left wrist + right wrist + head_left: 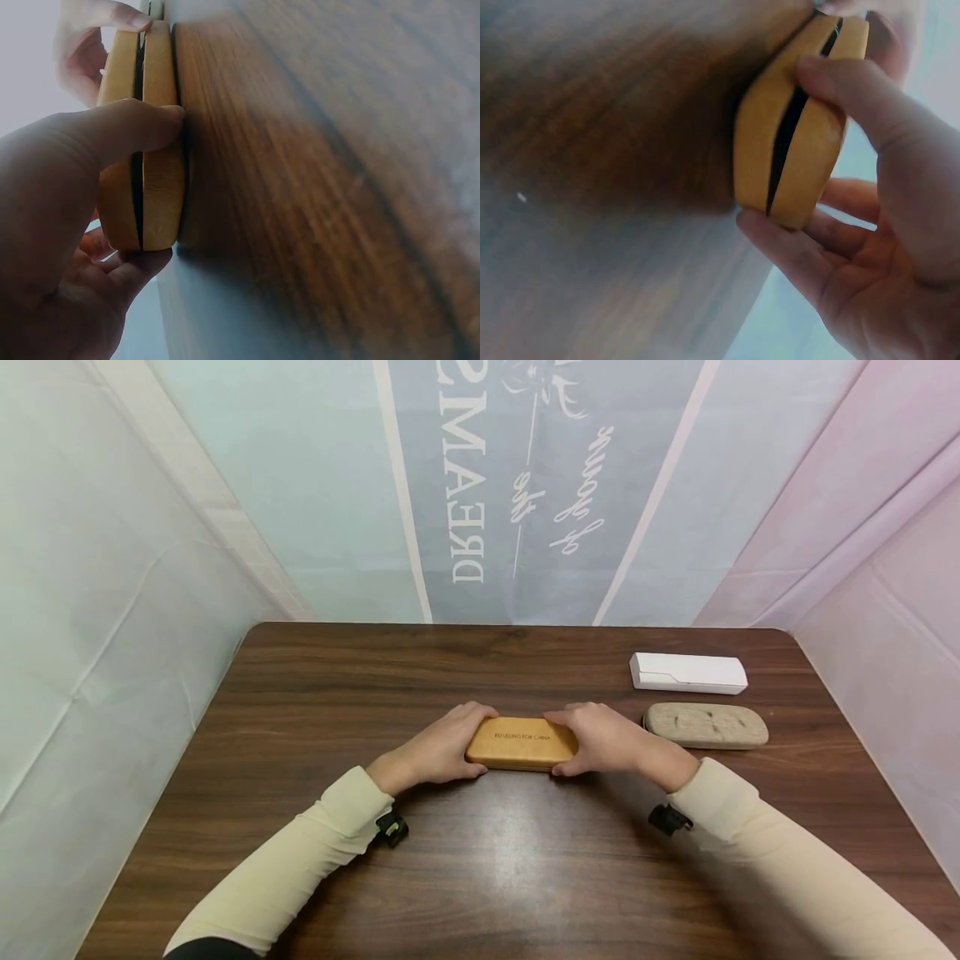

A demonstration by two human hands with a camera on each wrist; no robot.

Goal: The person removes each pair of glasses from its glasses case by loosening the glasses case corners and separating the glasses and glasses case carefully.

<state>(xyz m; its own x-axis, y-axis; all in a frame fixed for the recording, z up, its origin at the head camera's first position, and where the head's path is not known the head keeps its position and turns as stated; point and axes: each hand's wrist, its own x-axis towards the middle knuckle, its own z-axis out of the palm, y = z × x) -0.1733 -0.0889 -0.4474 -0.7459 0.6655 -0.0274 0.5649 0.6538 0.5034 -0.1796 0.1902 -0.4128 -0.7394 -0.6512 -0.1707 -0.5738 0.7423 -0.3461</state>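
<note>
A tan glasses case with dark lettering on its lid lies across the middle of the table. My left hand grips its left end, thumb on the near side and fingers round the far side. At the other end my right hand holds it the same way. In the left wrist view the case shows a dark seam between its two halves, with the thumb across it. The right wrist view shows the same dark seam on the case, under the right thumb.
To the right of my right hand lies a beige fabric-look case with dark marks. Behind it is a white oblong case. The dark wooden table ends at a printed curtain, with pale cloth on both sides.
</note>
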